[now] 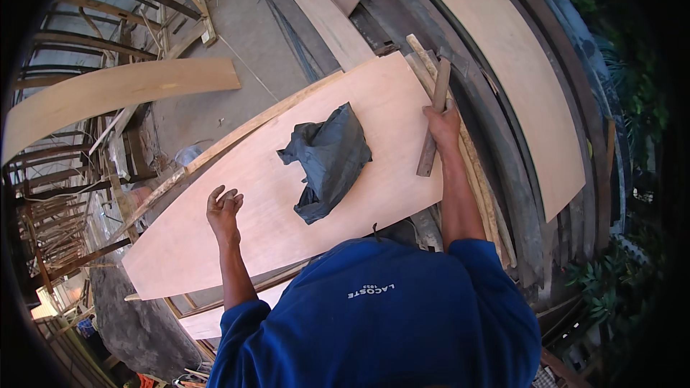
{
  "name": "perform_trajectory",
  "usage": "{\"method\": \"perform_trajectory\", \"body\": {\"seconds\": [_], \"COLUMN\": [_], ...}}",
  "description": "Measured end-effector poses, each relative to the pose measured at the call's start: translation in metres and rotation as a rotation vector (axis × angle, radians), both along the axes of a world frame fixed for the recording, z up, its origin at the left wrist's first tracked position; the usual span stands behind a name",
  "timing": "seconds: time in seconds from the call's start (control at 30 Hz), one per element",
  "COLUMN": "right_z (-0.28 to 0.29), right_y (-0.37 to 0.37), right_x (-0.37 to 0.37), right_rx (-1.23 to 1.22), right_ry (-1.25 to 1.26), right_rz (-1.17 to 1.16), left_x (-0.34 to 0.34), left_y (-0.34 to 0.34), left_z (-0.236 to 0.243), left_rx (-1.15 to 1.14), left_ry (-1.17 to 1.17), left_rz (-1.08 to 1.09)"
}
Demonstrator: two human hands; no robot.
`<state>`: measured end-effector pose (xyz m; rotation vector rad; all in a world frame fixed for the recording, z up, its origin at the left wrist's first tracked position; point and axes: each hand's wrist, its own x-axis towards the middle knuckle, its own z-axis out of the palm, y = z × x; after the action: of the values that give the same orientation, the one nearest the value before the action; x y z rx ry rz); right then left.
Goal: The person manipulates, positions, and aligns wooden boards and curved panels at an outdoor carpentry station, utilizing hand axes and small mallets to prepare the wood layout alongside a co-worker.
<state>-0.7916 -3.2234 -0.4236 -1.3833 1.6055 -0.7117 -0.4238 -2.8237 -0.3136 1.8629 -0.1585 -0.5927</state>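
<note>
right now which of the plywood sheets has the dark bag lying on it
The pale plywood sheet straight in front of the person, under the left hand. The crumpled dark bag lies on it; the other sheets are bare.

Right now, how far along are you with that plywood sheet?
Done: the plywood sheet lies flat on the stack, a dark bag on top. In hand: the right hand grips a wooden stick at the sheet's edge; the left hand hovers open above it. Left: no fixing or cut shows yet.
</note>
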Motion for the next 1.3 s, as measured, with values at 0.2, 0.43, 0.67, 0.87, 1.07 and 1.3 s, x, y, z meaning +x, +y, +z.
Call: {"method": "perform_trajectory", "body": {"seconds": [0.2,0.43,0.67,0.87,1.07,1.3], "right_z": [-0.003,-0.018,-0.005,-0.024,0.006,-0.003], "right_y": [0.011,0.040,0.031,0.022,0.016,0.005], "right_x": [0.009,0.047,0.040,0.052,0.055,0.045], "right_rx": [-0.070,0.063,0.172,0.081,0.165,0.273], "right_ry": [0.021,-0.093,-0.103,0.013,-0.028,-0.070], "right_rz": [0.019,0.044,0.075,-0.176,-0.143,-0.156], "left_x": [0.057,0.068,0.052,0.036,0.038,0.031], "left_y": [-0.071,-0.176,-0.175,-0.186,-0.189,-0.200], "left_z": [-0.044,-0.082,-0.129,-0.139,-0.141,-0.142], "left_rx": [0.090,0.398,0.363,0.347,0.418,0.418], "left_ry": [-0.231,-0.813,-0.887,-0.866,-0.938,-0.930], "left_rz": [-0.159,-0.590,-0.664,-0.489,-0.492,-0.498]}}
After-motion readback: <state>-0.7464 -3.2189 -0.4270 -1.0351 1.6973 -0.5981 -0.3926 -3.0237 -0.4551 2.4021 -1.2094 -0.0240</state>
